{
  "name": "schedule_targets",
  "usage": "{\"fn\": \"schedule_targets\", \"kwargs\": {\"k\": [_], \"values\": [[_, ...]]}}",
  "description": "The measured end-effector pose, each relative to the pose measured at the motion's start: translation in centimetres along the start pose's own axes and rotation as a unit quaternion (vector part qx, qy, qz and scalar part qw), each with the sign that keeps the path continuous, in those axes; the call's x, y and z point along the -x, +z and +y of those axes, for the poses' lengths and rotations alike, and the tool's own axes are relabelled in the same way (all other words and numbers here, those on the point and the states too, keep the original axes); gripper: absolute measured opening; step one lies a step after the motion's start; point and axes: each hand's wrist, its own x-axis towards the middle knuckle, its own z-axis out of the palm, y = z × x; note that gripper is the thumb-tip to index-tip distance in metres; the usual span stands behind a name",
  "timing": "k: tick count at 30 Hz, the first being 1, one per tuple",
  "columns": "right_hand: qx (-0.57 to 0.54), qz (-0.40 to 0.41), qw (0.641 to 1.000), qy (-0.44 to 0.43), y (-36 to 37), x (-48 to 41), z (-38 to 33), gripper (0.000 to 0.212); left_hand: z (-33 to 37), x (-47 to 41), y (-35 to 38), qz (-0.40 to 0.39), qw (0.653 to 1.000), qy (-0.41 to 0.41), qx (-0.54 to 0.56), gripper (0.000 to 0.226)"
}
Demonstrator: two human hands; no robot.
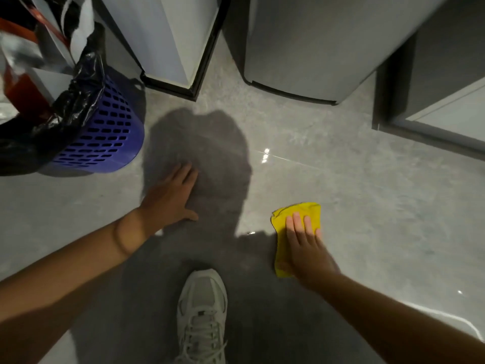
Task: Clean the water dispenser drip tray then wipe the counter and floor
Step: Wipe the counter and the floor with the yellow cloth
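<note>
A yellow cloth lies flat on the glossy grey tiled floor, right of centre. My right hand presses down on it with fingers spread, covering its lower half. My left hand rests palm-down on the bare floor to the left, fingers apart, holding nothing. The base of a grey appliance, possibly the water dispenser, stands on the floor ahead; its drip tray is out of view.
A blue perforated bin lined with a black bag and stuffed with packaging sits at the left. A white cabinet base with dark trim stands beside the appliance. Another cabinet is at right. My white sneaker is planted below centre.
</note>
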Motion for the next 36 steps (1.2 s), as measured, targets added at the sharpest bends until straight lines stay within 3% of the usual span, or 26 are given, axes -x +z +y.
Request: {"fn": "schedule_targets", "kwargs": {"k": [2,6,10,14,15,16,18,20,22,25,27,30,32,36], "values": [[-0.112,0.005,0.988,0.104,1.1,0.6,-4.2,0.124,0.0,-0.2,-0.1,-0.01,1.0,0.003,-0.001,0.131],[-0.26,-0.041,0.927,0.268,-0.4,-2.9,-11.8,0.12,-0.3,-0.5,-0.2,-0.022,1.0,0.011,0.014,0.133],[-0.313,0.029,0.876,0.366,-4.5,-8.9,-17.2,0.114,-0.7,-0.6,-0.2,-0.022,1.0,0.018,0.001,0.134],[-0.411,0.118,0.79,0.44,-8.7,-17.1,-16.3,0.119,-0.4,-0.7,-0.2,-0.015,1.0,0.011,-0.013,0.134],[-0.419,0.12,0.788,0.435,-9.5,-18.5,-15.4,0.119,-0.3,-0.8,-0.1,-0.017,1.0,0.012,-0.016,0.134],[-0.393,0.13,0.803,0.429,-10.0,-19.7,-14.1,0.117,-0.3,-0.9,-0.1,-0.02,1.0,0.015,-0.016,0.134],[-0.312,0.107,0.866,0.376,-10.4,-21.7,-11.0,0.118,-0.4,-1.0,-0.1,-0.026,0.999,0.02,-0.015,0.134],[-0.218,0.072,0.949,0.214,-10.2,-23.8,-6.7,0.117,-0.5,-1.1,-0.1,-0.028,0.999,0.021,-0.013,0.134],[-0.093,0.034,0.995,0.001,-10.3,-24.7,-2.4,0.11,-0.5,-1.1,-0.1,-0.03,0.999,0.02,-0.011,0.135],[0.078,0.026,0.963,-0.257,-10.6,-23.0,-0.2,0.108,-0.4,-1.0,-0.6,-0.043,0.999,0.016,-0.017,0.136],[0.127,0.033,0.928,-0.349,-10.0,-20.4,-0.7,0.107,-0.7,-1.0,-1.2,-0.049,0.998,0.018,-0.029,0.135],[0.137,0.082,0.921,-0.355,-7.3,-15.1,-0.1,0.109,-0.7,-1.4,-2.2,-0.046,0.997,0.02,-0.052,0.125],[0.093,0.113,0.94,-0.308,-4.3,-10.5,0.8,0.106,-0.1,-1.8,-2.8,-0.033,0.998,0.023,-0.044,0.123],[-0.063,0.063,0.995,-0.044,1.1,-1.4,-0.9,0.104,1.3,-2.8,-3.3,-0.007,1.0,0.016,-0.026,0.135]]}}
